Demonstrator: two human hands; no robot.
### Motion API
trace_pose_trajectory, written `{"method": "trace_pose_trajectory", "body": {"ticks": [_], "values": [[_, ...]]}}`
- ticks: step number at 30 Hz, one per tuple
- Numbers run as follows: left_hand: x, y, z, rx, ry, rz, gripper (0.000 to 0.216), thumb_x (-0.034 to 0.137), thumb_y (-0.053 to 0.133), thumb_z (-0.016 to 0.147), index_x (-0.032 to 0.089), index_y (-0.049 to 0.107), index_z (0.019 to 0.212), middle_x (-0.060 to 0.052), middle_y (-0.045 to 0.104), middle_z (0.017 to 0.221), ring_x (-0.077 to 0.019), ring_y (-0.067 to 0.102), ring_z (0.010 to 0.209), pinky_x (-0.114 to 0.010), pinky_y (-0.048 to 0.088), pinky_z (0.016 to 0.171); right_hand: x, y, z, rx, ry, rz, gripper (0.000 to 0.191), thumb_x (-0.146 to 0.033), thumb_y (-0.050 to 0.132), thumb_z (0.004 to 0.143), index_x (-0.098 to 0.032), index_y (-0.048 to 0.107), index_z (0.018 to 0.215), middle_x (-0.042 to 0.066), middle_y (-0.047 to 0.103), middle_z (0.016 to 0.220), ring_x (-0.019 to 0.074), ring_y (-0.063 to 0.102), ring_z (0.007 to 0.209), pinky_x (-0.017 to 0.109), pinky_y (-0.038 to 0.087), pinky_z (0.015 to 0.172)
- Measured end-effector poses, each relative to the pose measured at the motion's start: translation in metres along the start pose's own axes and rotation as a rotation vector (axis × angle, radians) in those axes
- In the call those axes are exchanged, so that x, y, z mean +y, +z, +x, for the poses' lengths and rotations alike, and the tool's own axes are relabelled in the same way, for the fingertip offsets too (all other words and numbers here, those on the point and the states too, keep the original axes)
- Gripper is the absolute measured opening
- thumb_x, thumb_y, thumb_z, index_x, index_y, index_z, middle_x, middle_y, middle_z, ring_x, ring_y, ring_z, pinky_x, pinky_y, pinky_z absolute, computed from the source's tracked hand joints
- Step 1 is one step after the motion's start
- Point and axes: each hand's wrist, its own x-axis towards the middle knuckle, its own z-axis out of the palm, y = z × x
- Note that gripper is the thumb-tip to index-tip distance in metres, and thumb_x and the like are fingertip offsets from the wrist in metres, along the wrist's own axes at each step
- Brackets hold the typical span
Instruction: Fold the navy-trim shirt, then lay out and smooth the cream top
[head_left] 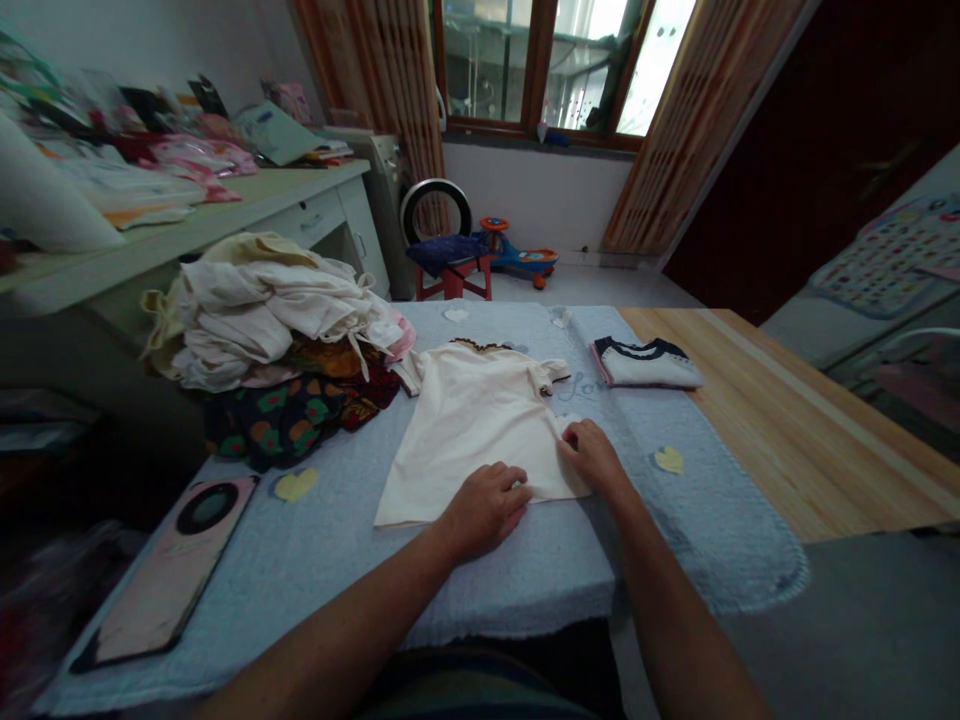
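Note:
A white short-sleeved shirt (480, 410) with a dark ruffled neckline lies spread on a pale blue blanket (322, 550), collar away from me. My left hand (487, 507) rests on the shirt near its bottom hem, with loosely bent fingers apart and nothing visible held in them. At the shirt's right edge, my right hand (592, 457) has its fingers closed on the cloth, just above the lower corner. The cloth under both hands is partly hidden.
A heap of crumpled clothes (277, 320) lies at the left. A folded white top with a dark collar (647, 363) sits at the right. Near the front left is a phone (169, 580). Beyond the wooden tabletop (795, 430) stand a red stool (454, 280) and a ride-on toy (517, 252).

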Motion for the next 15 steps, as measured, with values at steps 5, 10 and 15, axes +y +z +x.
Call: {"method": "trace_pose_trajectory", "body": {"ticks": [5,10,15], "values": [[0.001,0.001,-0.001,-0.014,0.010,0.044,0.009,0.021,0.053,0.093,0.021,0.062,0.096,-0.006,0.064,0.107,-0.0209,0.057,0.093,-0.035,0.046,0.080,-0.005,-0.007,-0.004,0.005,0.142,0.213,0.012,-0.027,0.049,0.087,-0.022,0.057,0.080,0.000,0.061,0.071,0.0166,0.056,0.068,0.025,0.035,0.062],[0.002,-0.002,-0.001,-0.016,-0.020,0.008,0.013,0.020,0.056,0.089,0.021,0.060,0.102,-0.006,0.064,0.107,-0.0217,0.057,0.095,-0.035,0.045,0.082,-0.005,-0.012,-0.012,-0.010,0.278,0.268,0.007,-0.029,0.053,0.083,-0.023,0.055,0.081,-0.002,0.059,0.065,0.0172,0.057,0.065,0.024,0.034,0.060],[0.002,-0.004,-0.001,-0.020,-0.065,-0.042,0.016,0.019,0.059,0.086,0.020,0.057,0.101,-0.006,0.063,0.106,-0.0221,0.056,0.095,-0.035,0.045,0.083,-0.010,-0.019,-0.024,-0.147,0.164,0.371,0.036,-0.031,0.059,0.078,-0.021,0.056,0.112,-0.006,0.056,0.064,0.0158,0.054,0.060,0.023,0.034,0.056]]}}
